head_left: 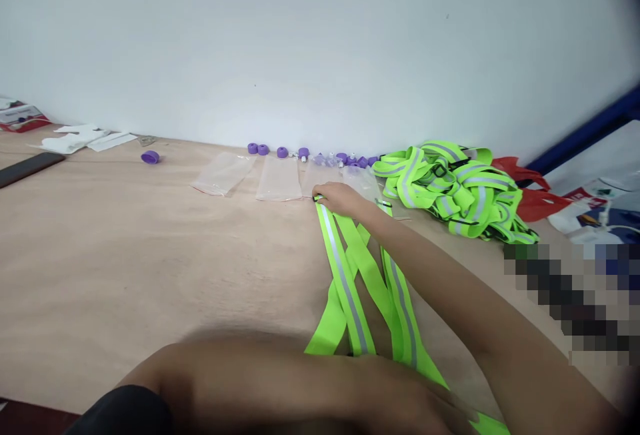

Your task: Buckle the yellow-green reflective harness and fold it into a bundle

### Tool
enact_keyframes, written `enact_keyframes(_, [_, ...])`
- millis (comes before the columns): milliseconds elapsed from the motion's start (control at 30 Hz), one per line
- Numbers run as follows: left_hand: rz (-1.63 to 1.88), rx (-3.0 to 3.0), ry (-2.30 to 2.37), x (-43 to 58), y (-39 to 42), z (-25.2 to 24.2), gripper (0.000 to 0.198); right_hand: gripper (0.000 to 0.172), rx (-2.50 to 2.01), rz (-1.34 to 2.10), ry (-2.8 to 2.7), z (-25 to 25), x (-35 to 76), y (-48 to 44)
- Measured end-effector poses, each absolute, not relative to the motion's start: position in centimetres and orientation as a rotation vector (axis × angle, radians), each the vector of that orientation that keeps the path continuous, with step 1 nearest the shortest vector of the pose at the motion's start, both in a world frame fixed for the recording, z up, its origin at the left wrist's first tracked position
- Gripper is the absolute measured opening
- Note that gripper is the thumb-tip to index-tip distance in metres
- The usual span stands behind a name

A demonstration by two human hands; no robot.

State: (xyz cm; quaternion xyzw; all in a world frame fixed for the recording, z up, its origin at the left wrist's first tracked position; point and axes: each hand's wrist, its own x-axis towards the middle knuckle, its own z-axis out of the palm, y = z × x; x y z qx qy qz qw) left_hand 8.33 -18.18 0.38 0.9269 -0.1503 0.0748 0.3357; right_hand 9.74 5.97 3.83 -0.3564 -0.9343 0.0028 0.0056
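A neon-green reflective strap vest (pixel 350 275) lies stretched out on the wooden table (pixel 150 255), running from the near edge toward the wall. My right hand (pixel 337 196) reaches far forward, fingers closed, pinching the strap's far end. My left hand (pixel 410 401) lies low at the near edge, pressing down on the strap's near end; its fingers are blurred and mostly out of sight.
A heap of the same green vests (pixel 450 185) lies at the back right beside red bags (pixel 530 198). Clear plastic bags (pixel 277 178) and several purple caps (pixel 305 152) line the wall. A dark phone (pixel 27 168) and papers (pixel 83 138) lie far left.
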Motion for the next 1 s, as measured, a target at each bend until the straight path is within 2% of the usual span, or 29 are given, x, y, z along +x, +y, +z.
enact_keyframes(133, [0.196, 2.661, -0.376, 7.0, -19.0, 2.6, 0.041, 0.016, -1.07, -0.087, -2.949, 6.1, 9.8, 3.9])
enact_keyframes(333, [0.289, 2.83, -0.242, 6.1, -20.5, 3.5, 0.034, 0.03, -1.042, -0.08, -2.581, 11.1, 15.2, -5.7])
enact_keyframes(433, [0.431, 2.827, -0.249, 5.8, -20.5, 4.2, 0.035, 0.031, -1.261, -0.087, -2.251, 11.7, 20.5, -13.0])
enact_keyframes(567, [0.484, 2.835, -0.159, 4.1, -20.2, 7.1, 0.033, 0.036, -1.769, -0.087, -1.69, 9.3, 27.7, -22.8])
enact_keyframes(667, [0.383, 2.81, 0.258, 0.7, -20.5, 9.5, 0.029, 0.046, -2.196, -0.039, -1.338, 6.6, 31.2, -29.0])
enact_keyframes(767, [0.311, 2.668, 0.937, -4.4, -21.9, 10.0, 0.034, 0.048, -2.485, 0.142, -1.195, 4.9, 32.2, -33.2])
enact_keyframes(867, [0.266, 2.234, 1.633, -9.7, -24.4, 8.4, 0.043, 0.049, -2.549, 0.234, -1.186, 4.4, 31.2, -34.8])
enact_keyframes(1000, [0.254, 1.764, 1.973, -13.8, -28.1, 5.7, 0.053, 0.047, -2.571, 0.312, -1.288, 4.8, 29.4, -34.2])
